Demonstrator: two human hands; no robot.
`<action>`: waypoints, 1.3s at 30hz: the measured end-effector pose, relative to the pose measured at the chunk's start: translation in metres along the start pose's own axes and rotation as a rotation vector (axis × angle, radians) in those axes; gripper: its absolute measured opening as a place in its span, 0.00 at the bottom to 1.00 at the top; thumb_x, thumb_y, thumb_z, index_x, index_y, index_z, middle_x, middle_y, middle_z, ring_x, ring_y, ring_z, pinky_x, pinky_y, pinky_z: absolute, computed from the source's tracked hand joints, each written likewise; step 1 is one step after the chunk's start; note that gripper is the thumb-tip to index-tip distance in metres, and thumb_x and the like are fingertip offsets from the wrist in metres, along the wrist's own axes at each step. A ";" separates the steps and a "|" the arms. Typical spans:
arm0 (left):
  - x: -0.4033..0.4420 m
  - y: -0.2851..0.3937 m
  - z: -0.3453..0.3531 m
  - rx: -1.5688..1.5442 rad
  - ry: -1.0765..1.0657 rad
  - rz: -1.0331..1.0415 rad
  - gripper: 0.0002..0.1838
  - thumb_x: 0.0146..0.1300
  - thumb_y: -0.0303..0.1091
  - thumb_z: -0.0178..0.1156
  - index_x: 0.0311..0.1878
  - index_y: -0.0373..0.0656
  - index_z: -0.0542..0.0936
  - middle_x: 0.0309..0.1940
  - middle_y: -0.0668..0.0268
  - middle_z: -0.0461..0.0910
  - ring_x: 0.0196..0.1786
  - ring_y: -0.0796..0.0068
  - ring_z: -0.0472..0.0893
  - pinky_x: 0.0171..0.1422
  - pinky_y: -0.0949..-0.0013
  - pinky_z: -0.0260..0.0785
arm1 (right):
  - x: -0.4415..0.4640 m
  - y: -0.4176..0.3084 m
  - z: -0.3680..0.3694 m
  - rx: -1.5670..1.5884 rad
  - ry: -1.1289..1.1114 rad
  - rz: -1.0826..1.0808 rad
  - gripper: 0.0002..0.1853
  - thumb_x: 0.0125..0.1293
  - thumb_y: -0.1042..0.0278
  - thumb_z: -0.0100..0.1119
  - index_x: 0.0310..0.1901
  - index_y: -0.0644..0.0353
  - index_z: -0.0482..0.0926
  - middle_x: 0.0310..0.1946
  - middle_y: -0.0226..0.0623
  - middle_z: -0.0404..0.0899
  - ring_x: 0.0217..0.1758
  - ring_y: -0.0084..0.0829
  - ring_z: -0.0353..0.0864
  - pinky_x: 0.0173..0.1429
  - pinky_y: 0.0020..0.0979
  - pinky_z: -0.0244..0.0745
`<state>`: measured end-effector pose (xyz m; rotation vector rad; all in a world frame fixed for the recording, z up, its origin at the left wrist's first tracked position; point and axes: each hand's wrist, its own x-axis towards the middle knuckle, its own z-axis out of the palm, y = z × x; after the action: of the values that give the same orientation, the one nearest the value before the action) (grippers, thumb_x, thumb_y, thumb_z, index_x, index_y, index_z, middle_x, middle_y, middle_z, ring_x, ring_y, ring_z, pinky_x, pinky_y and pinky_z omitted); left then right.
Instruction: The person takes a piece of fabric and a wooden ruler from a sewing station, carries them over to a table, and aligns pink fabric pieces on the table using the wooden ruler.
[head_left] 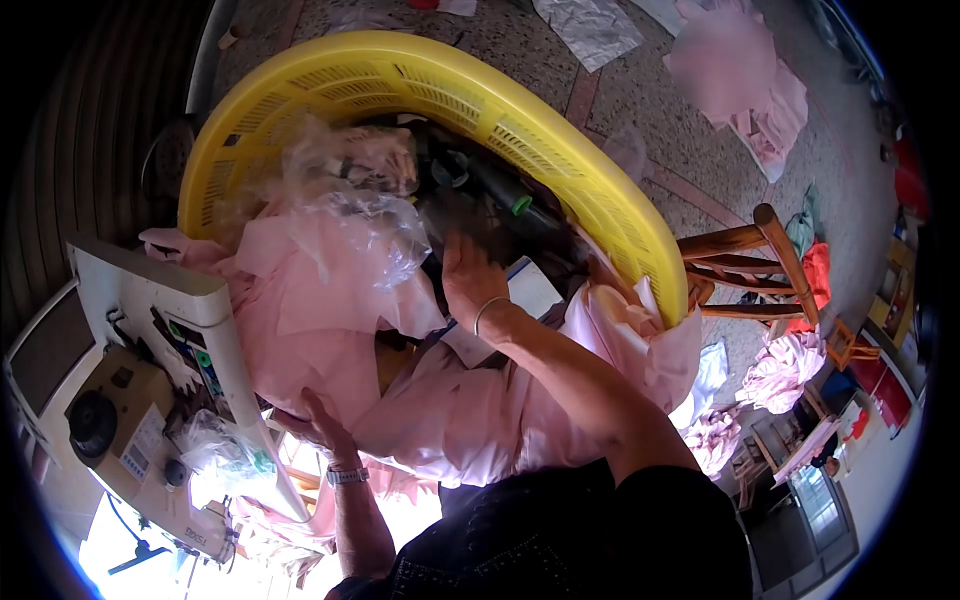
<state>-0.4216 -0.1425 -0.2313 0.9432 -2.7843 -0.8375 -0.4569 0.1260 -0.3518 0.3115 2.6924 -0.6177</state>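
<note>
A big yellow plastic basket (540, 130) holds pink fabric (320, 290), clear plastic wrap (370, 225) and dark items. My right hand (470, 280), with a bracelet on the wrist, reaches down into the basket. Its fingertips are lost against a dark, blurred patch, so their grip is unclear. Beside that hand lies a white and blue flat piece (533, 288). A dark cylinder with a green end (515, 203) is just beyond. My left hand (322, 425), wearing a watch, is at the pink fabric by the machine table's edge, fingers apart.
At left stands a sewing machine (125, 430) on its pale table (160, 275), with a plastic bag (225, 450) on top. A wooden stool (765, 260) is right of the basket. Pink cloth bundles (785, 370) and a plastic sheet (590, 30) lie on the speckled floor (640, 110).
</note>
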 end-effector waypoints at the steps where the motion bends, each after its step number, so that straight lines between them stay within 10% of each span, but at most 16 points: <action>1: -0.001 0.004 0.001 -0.013 -0.002 0.002 0.41 0.64 0.51 0.62 0.70 0.32 0.60 0.63 0.44 0.67 0.62 0.49 0.70 0.65 0.46 0.63 | 0.001 0.002 -0.001 0.019 -0.027 -0.006 0.30 0.63 0.73 0.54 0.66 0.75 0.63 0.58 0.55 0.73 0.54 0.47 0.80 0.51 0.38 0.80; 18: 0.001 0.002 0.002 -0.029 -0.004 0.033 0.37 0.64 0.51 0.62 0.64 0.29 0.64 0.57 0.45 0.70 0.57 0.52 0.72 0.58 0.47 0.68 | 0.061 0.052 0.018 0.201 -0.233 0.311 0.09 0.67 0.71 0.53 0.47 0.63 0.74 0.42 0.52 0.82 0.42 0.53 0.87 0.46 0.48 0.84; 28: 0.001 -0.006 0.003 -0.085 0.008 0.044 0.36 0.64 0.54 0.62 0.61 0.31 0.65 0.53 0.45 0.70 0.55 0.49 0.73 0.56 0.45 0.67 | 0.061 0.005 -0.068 0.373 0.142 0.110 0.07 0.63 0.75 0.53 0.41 0.65 0.72 0.37 0.58 0.81 0.38 0.60 0.83 0.44 0.53 0.81; 33: 0.007 -0.023 0.001 0.009 -0.006 0.053 0.38 0.63 0.55 0.62 0.60 0.31 0.65 0.53 0.44 0.70 0.54 0.47 0.73 0.56 0.43 0.66 | 0.023 -0.005 -0.149 0.548 0.303 -0.101 0.08 0.61 0.73 0.56 0.41 0.64 0.72 0.30 0.52 0.81 0.32 0.52 0.84 0.35 0.46 0.81; 39: 0.012 -0.030 -0.002 -0.112 -0.053 0.146 0.38 0.63 0.53 0.64 0.62 0.30 0.64 0.52 0.43 0.72 0.53 0.48 0.75 0.58 0.45 0.67 | -0.066 0.060 -0.270 1.081 0.441 -0.149 0.09 0.74 0.65 0.58 0.36 0.61 0.76 0.23 0.25 0.77 0.24 0.15 0.73 0.25 0.22 0.67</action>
<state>-0.4151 -0.1703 -0.2467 0.7014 -2.7752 -0.9966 -0.4593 0.2930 -0.1219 0.5518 2.4734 -2.2396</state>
